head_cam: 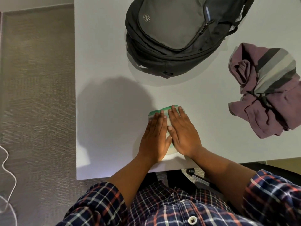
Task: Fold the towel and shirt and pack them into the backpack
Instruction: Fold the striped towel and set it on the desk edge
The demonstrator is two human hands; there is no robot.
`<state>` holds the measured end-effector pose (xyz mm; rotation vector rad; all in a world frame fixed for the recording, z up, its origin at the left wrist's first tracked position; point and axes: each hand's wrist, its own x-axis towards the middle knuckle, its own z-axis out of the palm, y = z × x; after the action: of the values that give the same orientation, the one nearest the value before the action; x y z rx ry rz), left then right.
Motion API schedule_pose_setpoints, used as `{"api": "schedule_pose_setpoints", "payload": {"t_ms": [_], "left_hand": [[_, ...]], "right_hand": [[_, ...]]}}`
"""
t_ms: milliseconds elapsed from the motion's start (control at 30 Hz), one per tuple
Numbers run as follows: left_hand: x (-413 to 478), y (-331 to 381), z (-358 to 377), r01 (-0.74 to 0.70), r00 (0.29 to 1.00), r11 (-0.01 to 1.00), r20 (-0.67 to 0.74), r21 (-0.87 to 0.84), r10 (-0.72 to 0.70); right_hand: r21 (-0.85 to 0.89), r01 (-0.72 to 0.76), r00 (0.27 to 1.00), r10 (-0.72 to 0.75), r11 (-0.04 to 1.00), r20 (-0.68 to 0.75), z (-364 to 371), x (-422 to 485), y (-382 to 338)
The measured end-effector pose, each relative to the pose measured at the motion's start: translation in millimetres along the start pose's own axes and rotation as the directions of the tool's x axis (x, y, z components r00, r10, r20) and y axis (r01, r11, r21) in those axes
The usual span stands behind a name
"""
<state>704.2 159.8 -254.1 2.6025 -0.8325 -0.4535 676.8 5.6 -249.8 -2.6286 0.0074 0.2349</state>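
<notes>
Both palms are down: I have the left hand (154, 137) and right hand (182, 132) side by side, thumbs nearly touching, fingers straight and together, pressing flat on the small folded towel (162, 110). Neither hand grips anything. Only the towel's green far edge and a pale strip between the hands show; the rest is covered.

My worry is the lift. The bundle looks thick, so if I raise both palms at once the folds may spring open, and sliding it could drag the layers apart. It also sits close to the near edge of the table (105, 62).

Both forearms run straight forward, wrists low. The backpack (171, 38) lies ahead of the fingertips, apparently zipped. The shirt (263, 88) lies loosely bunched, well off to the right hand's side.
</notes>
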Motion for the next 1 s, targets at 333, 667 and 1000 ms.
{"api": "schedule_pose_setpoints", "payload": {"t_ms": [333,667,1000], "left_hand": [[-22,-66,-27,0.063,0.994,0.993,-0.099,0.104,-0.052],[-41,-175,-64,0.332,0.922,0.94,-0.237,0.076,-0.306],[-38,-178,-61,0.444,0.85,0.893,-0.283,-0.067,-0.444]], "right_hand": [[-0.105,-0.023,0.999,0.027,0.994,0.037,-7,-1,-13],[-0.257,0.281,0.937,-0.207,0.925,0.281,5,-15,-31],[-0.305,0.26,0.96,-0.212,0.916,0.183,28,80,-91]]}}
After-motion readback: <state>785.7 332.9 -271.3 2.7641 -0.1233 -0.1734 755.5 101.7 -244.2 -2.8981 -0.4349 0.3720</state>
